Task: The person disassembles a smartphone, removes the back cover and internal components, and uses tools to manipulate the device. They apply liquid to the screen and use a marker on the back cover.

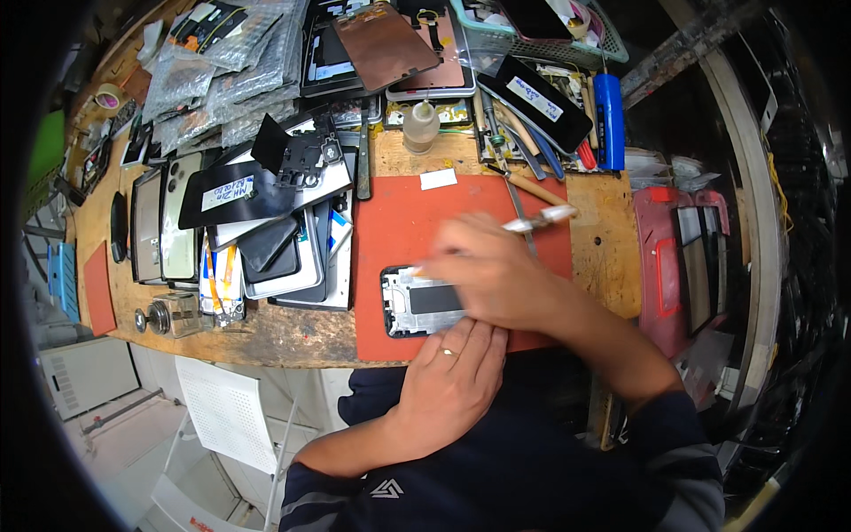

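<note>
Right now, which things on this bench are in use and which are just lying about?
In use: left hand, right hand, opened grey phone frame, white-handled tool, red work mat.

Lying about: clear small bottle, blue box, stacked phone screens, tape roll.

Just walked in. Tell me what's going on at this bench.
A person sits at a cluttered wooden workbench, working on an opened black smartphone with its silver inner frame showing, which lies on a red rubber mat. The left hand steadies the phone's near edge. The right hand rests over the phone and grips a slim white-handled tool. Stacked phones and screens lie to the left.
</note>
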Motion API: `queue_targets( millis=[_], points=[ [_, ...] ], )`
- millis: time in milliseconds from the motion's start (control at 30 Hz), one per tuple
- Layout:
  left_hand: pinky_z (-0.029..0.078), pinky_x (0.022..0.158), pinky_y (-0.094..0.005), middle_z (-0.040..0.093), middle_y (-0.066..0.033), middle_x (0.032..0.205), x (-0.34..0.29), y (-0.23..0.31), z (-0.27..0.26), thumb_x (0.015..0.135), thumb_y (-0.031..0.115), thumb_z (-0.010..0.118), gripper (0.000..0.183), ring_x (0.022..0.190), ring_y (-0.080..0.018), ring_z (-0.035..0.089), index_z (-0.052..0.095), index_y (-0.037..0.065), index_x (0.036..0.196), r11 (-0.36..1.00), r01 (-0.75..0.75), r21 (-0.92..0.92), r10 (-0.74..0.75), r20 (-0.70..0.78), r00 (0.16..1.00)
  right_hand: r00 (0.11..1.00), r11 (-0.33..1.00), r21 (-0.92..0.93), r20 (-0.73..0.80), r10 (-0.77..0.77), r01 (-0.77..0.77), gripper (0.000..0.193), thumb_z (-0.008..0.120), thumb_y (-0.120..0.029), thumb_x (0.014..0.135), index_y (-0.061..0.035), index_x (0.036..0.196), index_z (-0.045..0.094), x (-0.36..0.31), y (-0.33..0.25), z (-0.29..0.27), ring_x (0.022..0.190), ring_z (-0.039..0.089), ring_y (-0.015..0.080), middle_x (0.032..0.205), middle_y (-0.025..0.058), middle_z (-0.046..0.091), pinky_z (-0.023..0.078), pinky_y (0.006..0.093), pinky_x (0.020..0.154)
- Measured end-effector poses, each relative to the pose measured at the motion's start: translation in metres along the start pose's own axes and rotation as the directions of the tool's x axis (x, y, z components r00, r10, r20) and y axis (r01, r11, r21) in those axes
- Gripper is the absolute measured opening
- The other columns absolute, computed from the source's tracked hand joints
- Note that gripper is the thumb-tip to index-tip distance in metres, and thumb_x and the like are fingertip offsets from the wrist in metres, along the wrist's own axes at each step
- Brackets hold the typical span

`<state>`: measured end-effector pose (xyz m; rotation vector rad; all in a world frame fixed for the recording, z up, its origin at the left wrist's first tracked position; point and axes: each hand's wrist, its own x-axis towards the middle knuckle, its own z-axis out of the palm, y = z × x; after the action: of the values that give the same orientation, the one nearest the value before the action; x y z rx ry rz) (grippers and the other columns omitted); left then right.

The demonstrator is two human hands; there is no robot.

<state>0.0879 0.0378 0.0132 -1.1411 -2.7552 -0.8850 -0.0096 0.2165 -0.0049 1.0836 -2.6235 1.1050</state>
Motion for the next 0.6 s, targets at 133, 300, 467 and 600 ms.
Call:
queue_targets(
  millis=[133, 300, 467, 600],
  points=[
    [0.051, 0.099, -0.042, 0.07, -0.0177, 0.138, -0.002, -0.001, -0.002, 0.087, 0.013, 0.081, 0.05, 0.125, -0.0324, 0.067, 0.071, -0.003, 0.134, 0.999, -0.025, 0.035, 0.025, -0.009, 1.0, 1.0, 0.998, 0.063, -0.02, -0.018, 0.019, 0.016, 0.073, -0.002, 0.085, -0.0063, 0.098, 0.079, 0.002, 0.006, 0.004, 0.097, 0.065, 0.0309, 0.1, 0.0109, 0.065, 0.049, 0.0435, 0.082],
    [0.051, 0.098, -0.0422, 0.072, -0.0176, 0.133, -0.008, -0.008, 0.009, 0.084, 0.009, 0.082, 0.048, 0.121, -0.034, 0.069, 0.073, -0.002, 0.13, 0.989, -0.003, -0.15, -0.019, -0.143, 0.99, 0.929, 0.935, -0.084, -0.17, 0.328, -0.345, 0.022, 0.077, 0.011, 0.085, -0.0012, 0.102, 0.081, -0.072, -0.007, -0.081, 0.084, 0.069, 0.0294, 0.088, 0.0126, 0.069, 0.054, 0.0381, 0.075],
    [0.057, 0.085, -0.0391, 0.073, -0.016, 0.113, -0.005, -0.005, 0.018, 0.09, 0.003, 0.082, 0.032, 0.104, -0.0316, 0.073, 0.073, -0.003, 0.12, 0.841, 0.065, -0.538, -0.299, -0.36, 0.884, 0.942, 0.933, 0.344, -0.269, 0.201, -0.1, 0.022, 0.083, 0.01, 0.086, 0.0005, 0.105, 0.078, -0.025, -0.072, -0.042, 0.083, 0.071, 0.0296, 0.095, 0.0139, 0.074, 0.055, 0.0364, 0.069],
    [0.059, 0.077, -0.0371, 0.074, -0.0139, 0.103, -0.018, -0.018, -0.008, 0.096, 0.004, 0.079, 0.02, 0.087, -0.0289, 0.075, 0.075, -0.001, 0.115, 0.712, 0.146, -0.687, -0.481, -0.326, 0.814, 0.952, 0.941, 0.304, -0.303, -0.052, 0.148, 0.031, 0.088, 0.005, 0.079, -0.0021, 0.107, 0.076, 0.008, -0.086, -0.011, 0.086, 0.071, 0.029, 0.099, 0.012, 0.076, 0.054, 0.0397, 0.079]
  ],
)
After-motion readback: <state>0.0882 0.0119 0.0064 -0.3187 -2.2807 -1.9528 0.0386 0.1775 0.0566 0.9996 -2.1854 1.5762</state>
